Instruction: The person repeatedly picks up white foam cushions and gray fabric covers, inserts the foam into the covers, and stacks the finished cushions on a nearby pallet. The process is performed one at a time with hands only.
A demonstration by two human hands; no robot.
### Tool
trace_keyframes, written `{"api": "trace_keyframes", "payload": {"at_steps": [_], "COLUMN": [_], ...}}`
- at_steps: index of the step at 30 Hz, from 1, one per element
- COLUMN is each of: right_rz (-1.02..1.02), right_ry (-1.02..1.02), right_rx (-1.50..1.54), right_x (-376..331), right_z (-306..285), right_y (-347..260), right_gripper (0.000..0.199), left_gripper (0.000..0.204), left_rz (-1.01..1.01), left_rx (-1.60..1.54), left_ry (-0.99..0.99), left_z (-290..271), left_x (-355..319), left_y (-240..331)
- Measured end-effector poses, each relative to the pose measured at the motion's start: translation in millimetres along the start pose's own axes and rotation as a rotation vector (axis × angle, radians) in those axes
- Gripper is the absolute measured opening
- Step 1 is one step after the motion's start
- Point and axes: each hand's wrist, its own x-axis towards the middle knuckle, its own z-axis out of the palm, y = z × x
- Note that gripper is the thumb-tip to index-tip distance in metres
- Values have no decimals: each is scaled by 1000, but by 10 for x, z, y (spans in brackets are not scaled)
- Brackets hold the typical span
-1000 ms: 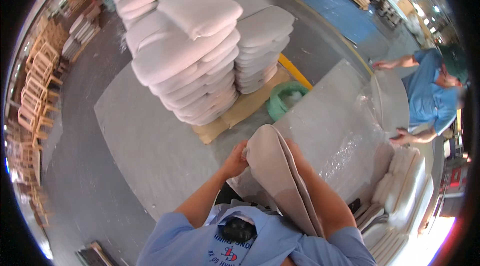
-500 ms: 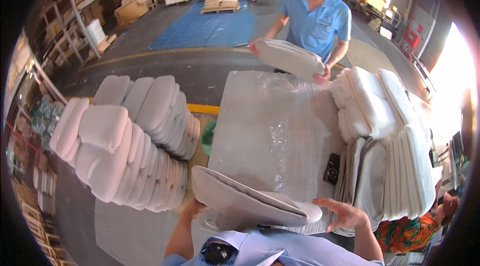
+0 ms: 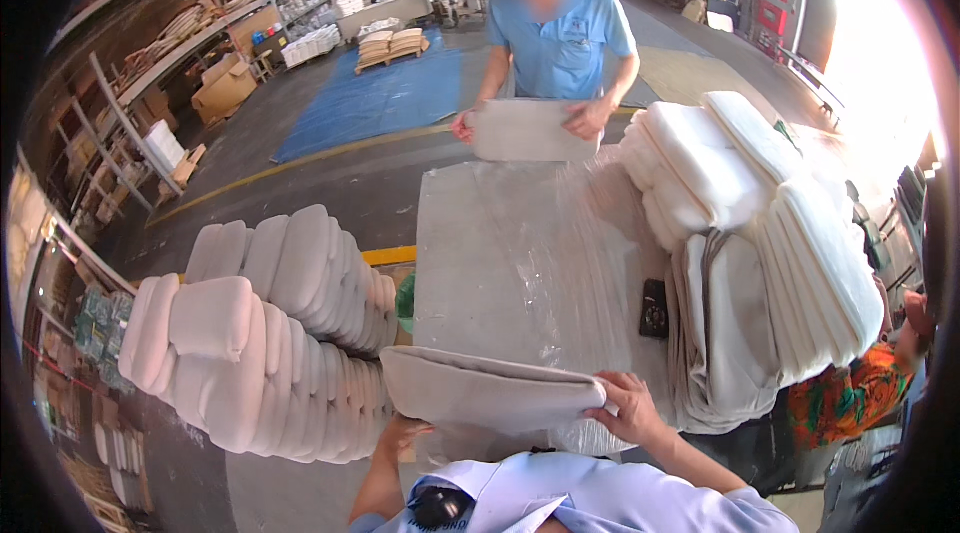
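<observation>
Cushion cover [image 3: 490,391] looks light and floppy, so grab both ends: right hand [image 3: 628,409] fingers curl over its edge, left hand [image 3: 402,430] fingers hidden underneath.

Light blue short-sleeved shirt, bare forearms.

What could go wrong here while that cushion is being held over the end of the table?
The cushion is wide and floppy, gripped only at its ends by the left hand and right hand; its middle might sag or slip. The small black device lies on the table close by and could get covered or knocked. The leaning cushion stack to the left might topple if bumped.
</observation>
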Motion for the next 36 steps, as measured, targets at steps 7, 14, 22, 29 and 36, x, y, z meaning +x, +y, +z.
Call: {"api": "trace_keyframes", "payload": {"at_steps": [7,14,22,29,36], "right_rz": [10,39,-79,-59,-46], "right_ry": [108,129,32,85,143], "right_rx": [-5,170,-9,26,19], "right_x": [72,-319,-190,-398,-435], "right_z": [119,186,519,506,601], "right_y": [75,-219,-522,-502,-469], "right_gripper": [36,32,52,59,60], "left_gripper": [50,61,53,47,40], "left_rz": [106,190,2,-74,167], "left_rx": [-91,289,662,1008,1052], "left_ry": [-90,-66,25,-13,-209], "left_z": [45,-326,-1187,-1412,-695], "left_x": [111,-373,-704,-371,-203], "left_y": [17,-337,285,764,1558]}}
